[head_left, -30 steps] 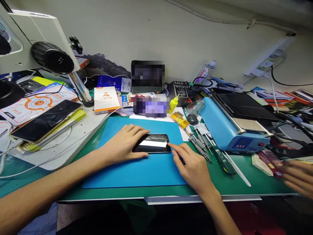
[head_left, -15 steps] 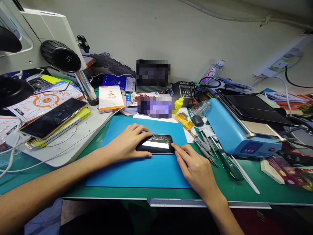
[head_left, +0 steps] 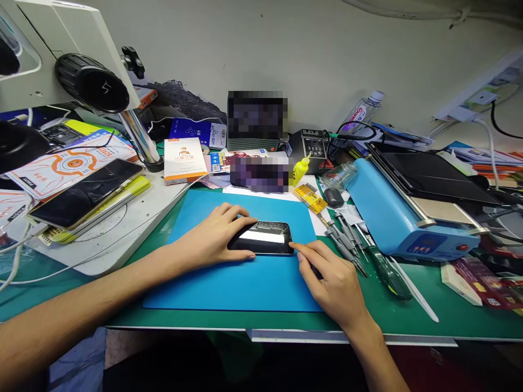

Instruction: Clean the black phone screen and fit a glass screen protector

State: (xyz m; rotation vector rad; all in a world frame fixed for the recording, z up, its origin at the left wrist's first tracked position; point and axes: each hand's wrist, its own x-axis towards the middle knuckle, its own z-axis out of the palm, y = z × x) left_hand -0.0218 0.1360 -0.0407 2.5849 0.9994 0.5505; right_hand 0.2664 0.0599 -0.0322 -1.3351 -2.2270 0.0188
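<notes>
A black phone [head_left: 265, 238] lies flat on a blue mat [head_left: 229, 286], its glossy face reflecting a white band. Around its left end, my left hand [head_left: 216, 231] holds it between thumb and fingers, thumb along the near edge and index finger at the far edge. My right hand [head_left: 335, 277] is at the phone's right end, index fingertip touching the near right corner. Its other fingers are curled, and something dark shows partly beneath them, too hidden to make out.
Screwdrivers [head_left: 345, 245] and a green-handled tool [head_left: 388, 272] lie right of the mat, beside a blue machine [head_left: 392, 212]. A microscope stand [head_left: 139, 139] rises at the left, near another phone [head_left: 87, 193]. A yellow bottle [head_left: 301, 170] stands behind the mat.
My right hand has shifted slightly right and its index fingertip sits lower on the phone's right end. My left hand keeps its hold. The whole view has moved a little.
</notes>
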